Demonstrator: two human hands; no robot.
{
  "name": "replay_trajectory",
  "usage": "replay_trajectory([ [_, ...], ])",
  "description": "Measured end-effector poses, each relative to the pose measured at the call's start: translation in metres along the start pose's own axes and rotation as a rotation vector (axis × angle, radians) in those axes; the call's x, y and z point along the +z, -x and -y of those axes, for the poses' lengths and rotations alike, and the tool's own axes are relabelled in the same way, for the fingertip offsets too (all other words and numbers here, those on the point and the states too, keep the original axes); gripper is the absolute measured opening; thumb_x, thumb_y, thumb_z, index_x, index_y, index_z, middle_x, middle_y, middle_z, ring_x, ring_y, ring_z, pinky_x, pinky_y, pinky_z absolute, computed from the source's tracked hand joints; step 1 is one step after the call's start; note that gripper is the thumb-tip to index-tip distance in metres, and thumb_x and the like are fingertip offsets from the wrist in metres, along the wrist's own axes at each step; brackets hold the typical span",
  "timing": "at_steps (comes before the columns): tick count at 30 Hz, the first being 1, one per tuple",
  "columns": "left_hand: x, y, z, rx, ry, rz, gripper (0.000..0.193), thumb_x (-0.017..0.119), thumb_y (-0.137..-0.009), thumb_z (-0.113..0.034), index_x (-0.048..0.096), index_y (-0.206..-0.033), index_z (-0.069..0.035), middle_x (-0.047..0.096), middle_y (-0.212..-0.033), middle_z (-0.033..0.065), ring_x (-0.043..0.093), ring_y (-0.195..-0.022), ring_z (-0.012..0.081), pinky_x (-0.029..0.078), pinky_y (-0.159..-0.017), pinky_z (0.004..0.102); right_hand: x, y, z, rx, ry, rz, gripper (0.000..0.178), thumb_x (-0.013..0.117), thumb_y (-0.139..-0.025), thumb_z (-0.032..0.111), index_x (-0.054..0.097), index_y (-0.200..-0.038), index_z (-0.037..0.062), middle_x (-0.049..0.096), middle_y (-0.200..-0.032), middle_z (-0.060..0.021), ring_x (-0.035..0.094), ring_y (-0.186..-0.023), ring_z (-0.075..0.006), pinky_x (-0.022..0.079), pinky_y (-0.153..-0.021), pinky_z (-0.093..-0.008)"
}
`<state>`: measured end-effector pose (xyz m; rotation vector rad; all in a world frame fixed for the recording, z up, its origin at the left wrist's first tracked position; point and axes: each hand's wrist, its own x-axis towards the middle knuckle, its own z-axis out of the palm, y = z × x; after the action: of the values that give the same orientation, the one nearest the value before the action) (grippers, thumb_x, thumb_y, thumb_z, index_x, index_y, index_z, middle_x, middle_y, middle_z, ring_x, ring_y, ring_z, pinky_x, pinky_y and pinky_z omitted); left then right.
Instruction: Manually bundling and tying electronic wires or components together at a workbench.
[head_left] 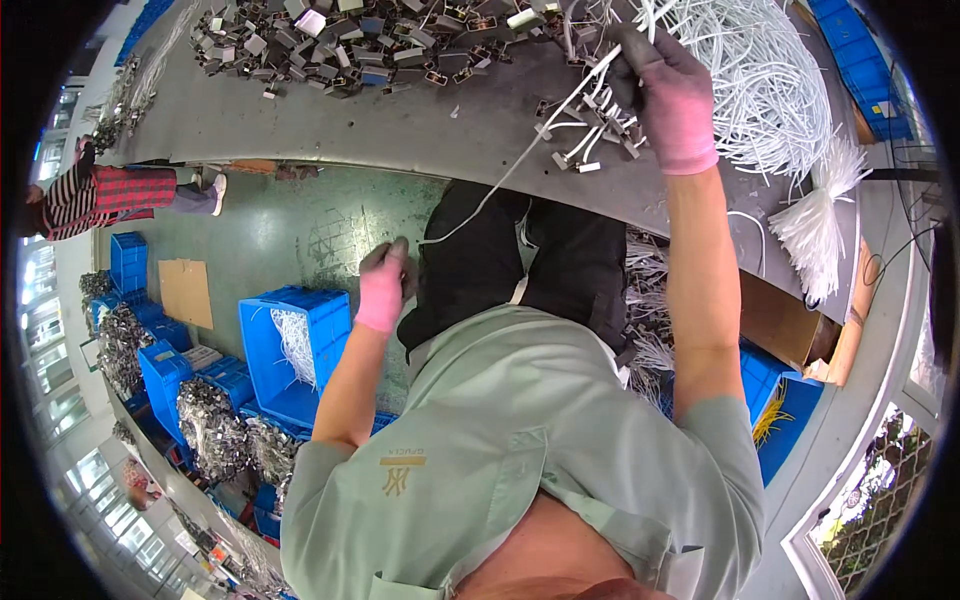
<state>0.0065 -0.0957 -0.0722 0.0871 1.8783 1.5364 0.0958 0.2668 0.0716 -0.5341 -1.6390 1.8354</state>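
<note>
Over the right part of the grey bench (400,135), my right hand (665,95), in a pink and dark grey work glove, is closed around white cable (600,70). One length of it slants down to the left across the bench edge and over my lap. Its thin tail ends close to the fingertips of my left hand (385,280), gloved the same way. That hand is curled closed beside my thigh; whether it grips the tail cannot be made out. Under my right hand lie several white cable ends with small metal connectors (590,135).
A heap of small grey metal connector housings (350,45) covers the bench's far side. A big pile of white cables (765,90) lies at right, with a tied bundle (820,220) at the edge. Blue crates (335,320) stand on the floor at left. Another person (120,190) is farther left.
</note>
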Motion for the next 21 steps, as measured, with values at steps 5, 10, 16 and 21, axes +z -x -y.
replay_trajectory([
  [5, 0.051, -0.021, -0.038, -0.049, 0.156, 0.052, 0.034, 0.049, -0.095, -0.035, 0.046, -0.074, -0.009, 0.042, -0.049, 0.0031, 0.035, -0.035, 0.0114, 0.025, -0.034, 0.0267, 0.018, 0.034, -0.017, 0.105, 0.087, -0.111, 0.020, 0.063, -0.089, 0.017, 0.066, -0.091, -0.0030, 0.055, -0.059, -0.0030, 0.047, -0.046, -0.0075, 0.032, -0.041, -0.0204],
  [10, 0.111, -0.031, -0.082, -0.182, 0.455, 0.220, 0.025, 0.050, -0.094, -0.032, 0.049, -0.087, -0.008, 0.043, -0.055, 0.0027, 0.035, -0.036, 0.0102, 0.025, -0.034, 0.0255, 0.038, 0.070, -0.057, 0.127, 0.234, -0.067, 0.024, 0.068, -0.085, 0.019, 0.064, -0.073, -0.0021, 0.056, -0.057, -0.0021, 0.050, -0.050, -0.0067, 0.038, -0.047, -0.0245],
  [16, 0.168, -0.047, -0.110, 0.003, 0.309, 0.354, 0.029, 0.050, -0.095, -0.037, 0.055, -0.101, -0.009, 0.052, -0.062, 0.0032, 0.041, -0.039, 0.0115, 0.029, -0.035, 0.0251, 0.026, 0.061, -0.091, 0.193, 0.220, -0.039, 0.023, 0.065, -0.087, 0.019, 0.062, -0.073, 0.0007, 0.055, -0.057, -0.0020, 0.047, -0.046, -0.0082, 0.036, -0.044, -0.0238],
  [21, 0.184, -0.099, -0.091, 0.450, -0.082, 0.286, 0.040, 0.058, -0.091, -0.035, 0.056, -0.113, -0.002, 0.063, -0.101, 0.0138, 0.063, -0.091, 0.0199, 0.050, -0.073, 0.0329, -0.039, -0.001, -0.105, -0.741, 1.376, 0.183, 0.033, 0.058, -0.089, 0.031, 0.066, -0.084, -0.0001, 0.065, -0.072, -0.0155, 0.061, -0.066, -0.0316, 0.047, -0.066, -0.0386],
])
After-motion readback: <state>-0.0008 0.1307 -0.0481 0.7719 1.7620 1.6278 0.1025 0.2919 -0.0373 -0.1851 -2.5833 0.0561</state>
